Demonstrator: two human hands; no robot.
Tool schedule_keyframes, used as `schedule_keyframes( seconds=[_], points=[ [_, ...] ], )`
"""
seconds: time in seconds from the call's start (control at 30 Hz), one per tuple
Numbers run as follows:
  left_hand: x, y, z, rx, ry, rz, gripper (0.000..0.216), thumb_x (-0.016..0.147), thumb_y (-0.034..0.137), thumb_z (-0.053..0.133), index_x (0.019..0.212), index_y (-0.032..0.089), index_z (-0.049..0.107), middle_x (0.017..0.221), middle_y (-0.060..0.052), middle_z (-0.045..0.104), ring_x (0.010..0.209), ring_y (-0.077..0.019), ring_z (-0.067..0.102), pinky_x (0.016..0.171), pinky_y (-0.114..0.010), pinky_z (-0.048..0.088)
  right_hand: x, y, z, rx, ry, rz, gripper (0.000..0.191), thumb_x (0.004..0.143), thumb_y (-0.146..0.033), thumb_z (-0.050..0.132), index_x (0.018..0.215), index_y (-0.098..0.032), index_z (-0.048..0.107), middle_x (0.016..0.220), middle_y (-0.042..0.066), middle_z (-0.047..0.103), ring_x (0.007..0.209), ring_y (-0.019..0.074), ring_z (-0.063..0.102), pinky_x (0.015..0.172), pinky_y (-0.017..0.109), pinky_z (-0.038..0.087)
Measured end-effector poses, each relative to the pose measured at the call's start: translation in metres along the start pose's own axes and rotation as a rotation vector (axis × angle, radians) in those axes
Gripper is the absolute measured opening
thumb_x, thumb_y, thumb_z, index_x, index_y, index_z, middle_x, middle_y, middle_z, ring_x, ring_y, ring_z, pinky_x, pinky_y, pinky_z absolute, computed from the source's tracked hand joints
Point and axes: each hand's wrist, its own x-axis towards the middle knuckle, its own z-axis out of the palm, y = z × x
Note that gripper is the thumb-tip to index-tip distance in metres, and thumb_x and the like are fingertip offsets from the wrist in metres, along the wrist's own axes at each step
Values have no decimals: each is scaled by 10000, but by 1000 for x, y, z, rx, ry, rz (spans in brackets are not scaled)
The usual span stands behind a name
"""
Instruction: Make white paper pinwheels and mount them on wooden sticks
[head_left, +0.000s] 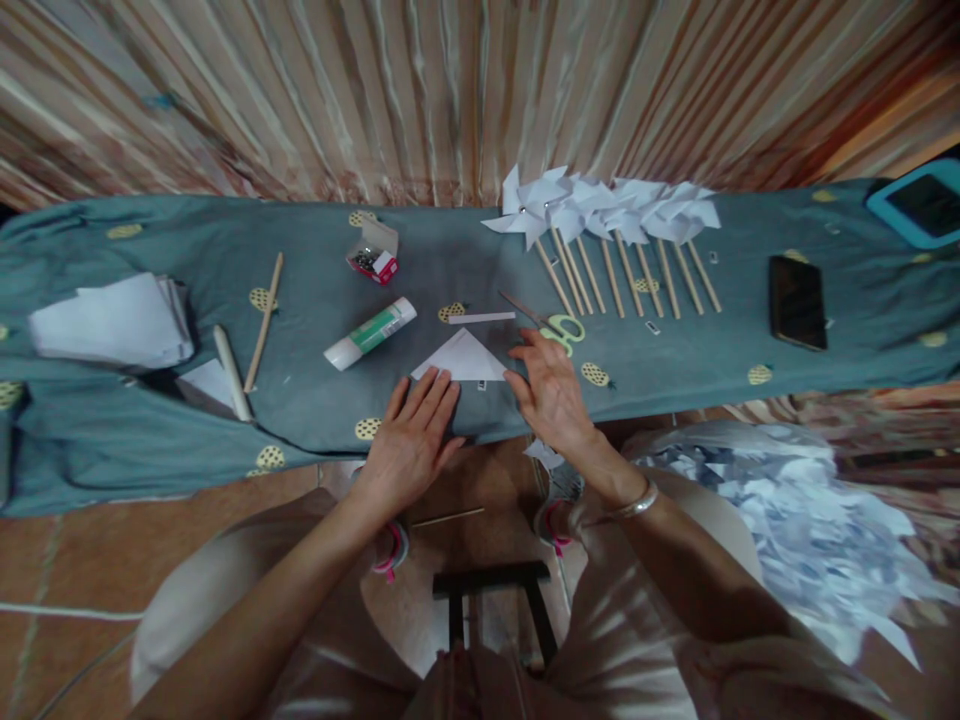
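From my head camera: my left hand lies flat, fingers spread and holding nothing, pressing the lower left corner of a folded white paper triangle on the tabletop. My right hand is also open, fingertips touching the triangle's right corner at about 3 o'clock of it. Just past that hand, at 12 o'clock, lie scissors with pale green handles. At 10 o'clock of the triangle rests a glue stick with a green label; its writing is too small to read. Beyond it sits a small open box. At 1 o'clock a row of white paper pinwheels lies on wooden sticks. A dark phone lies far at 3 o'clock.
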Motion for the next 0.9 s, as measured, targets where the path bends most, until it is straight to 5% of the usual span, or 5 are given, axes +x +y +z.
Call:
schedule_keyframes(
  seconds=[0.5, 0.73, 0.9],
  points=[
    [-11, -5, -9, -13, 57, -43, 456, 980, 330, 471, 1351, 78, 548, 1432, -202, 543, 1369, -339, 477, 1125, -611, 346, 15, -7, -7, 108, -41, -51, 309, 964, -331, 494, 1160, -125, 616, 1284, 183, 634, 1209, 291, 584, 1060, 443, 452],
    [-8, -8, -11, -25, 118, -38, 382, 990, 321, 453, 1281, 128, 610, 1355, -176, 620, 1318, -321, 539, 1114, -611, 367, 44, -27, -5, 248, -141, 167, 386, 854, -341, 665, 1192, -162, 615, 1169, 120, 708, 841, 212, 710, 815, 358, 553],
    [-10, -12, -9, -55, 103, -43, 374, 989, 311, 462, 1286, 135, 606, 1369, -170, 610, 1330, -311, 528, 1124, -609, 354, 58, -23, -7, 309, -180, 284, 366, 771, -324, 749, 1091, -161, 677, 1048, 92, 757, 802, 207, 709, 786, 366, 549]
  ],
)
